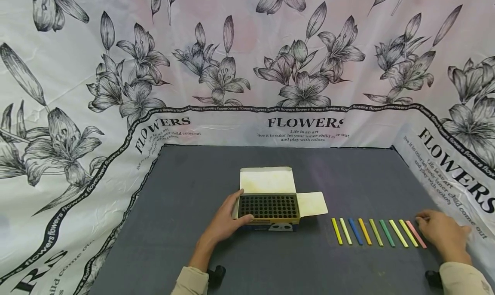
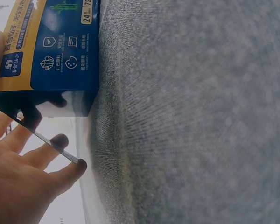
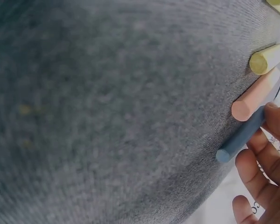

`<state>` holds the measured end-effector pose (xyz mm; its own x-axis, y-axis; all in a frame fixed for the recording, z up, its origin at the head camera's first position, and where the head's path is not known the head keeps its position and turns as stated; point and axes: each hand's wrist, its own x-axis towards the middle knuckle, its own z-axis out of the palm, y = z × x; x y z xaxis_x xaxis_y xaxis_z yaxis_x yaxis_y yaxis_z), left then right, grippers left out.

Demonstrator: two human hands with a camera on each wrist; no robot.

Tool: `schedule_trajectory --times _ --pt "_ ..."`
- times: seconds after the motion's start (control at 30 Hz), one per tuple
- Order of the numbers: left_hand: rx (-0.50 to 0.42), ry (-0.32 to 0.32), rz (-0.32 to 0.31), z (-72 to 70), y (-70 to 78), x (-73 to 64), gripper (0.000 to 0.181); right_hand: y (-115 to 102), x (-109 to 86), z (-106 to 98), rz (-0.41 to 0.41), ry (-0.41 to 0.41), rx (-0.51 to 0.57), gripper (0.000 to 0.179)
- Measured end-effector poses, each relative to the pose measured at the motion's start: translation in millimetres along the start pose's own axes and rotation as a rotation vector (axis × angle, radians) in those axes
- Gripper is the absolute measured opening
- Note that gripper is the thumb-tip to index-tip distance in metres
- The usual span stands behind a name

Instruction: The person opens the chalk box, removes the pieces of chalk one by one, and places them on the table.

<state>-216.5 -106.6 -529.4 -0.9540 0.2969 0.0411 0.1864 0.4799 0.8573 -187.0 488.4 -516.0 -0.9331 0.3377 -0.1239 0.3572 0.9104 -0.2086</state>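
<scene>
An opened chalk box (image 1: 270, 221), blue and yellow outside with a dark grid of round holes on top, stands on the grey cloth. My left hand (image 1: 224, 220) grips its left end, thumb over the front edge and fingers along the side flap (image 2: 56, 147). To the right, several chalk sticks lie in a slanted row, from a yellow chalk (image 1: 337, 231) to a pink chalk (image 1: 416, 234). Beside the pink one, my right hand (image 1: 444, 235) pinches a blue chalk (image 3: 242, 133) between thumb and fingers; in the head view the hand hides this stick.
The box's lid (image 1: 267, 180) is folded back and its right flap (image 1: 312, 204) sticks out towards the chalk row. A flower-printed sheet (image 1: 232, 127) hangs behind the grey table surface (image 1: 193, 179) and borders both sides.
</scene>
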Motion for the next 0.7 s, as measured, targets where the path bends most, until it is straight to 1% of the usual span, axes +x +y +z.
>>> schedule_trajectory --times 0.2,0.5,0.7 --pt "-0.006 0.002 0.005 0.7 -0.7 -0.6 0.086 1.1 1.1 1.1 0.011 -0.022 0.002 0.030" --pt "0.004 -0.004 0.027 -0.7 0.0 -1.5 0.086 0.4 -1.9 4.3 0.013 0.005 0.010 0.030" --pt "-0.003 -0.003 0.009 -0.3 -1.1 -0.4 0.086 0.1 -2.4 4.5 0.033 0.000 0.016 0.034"
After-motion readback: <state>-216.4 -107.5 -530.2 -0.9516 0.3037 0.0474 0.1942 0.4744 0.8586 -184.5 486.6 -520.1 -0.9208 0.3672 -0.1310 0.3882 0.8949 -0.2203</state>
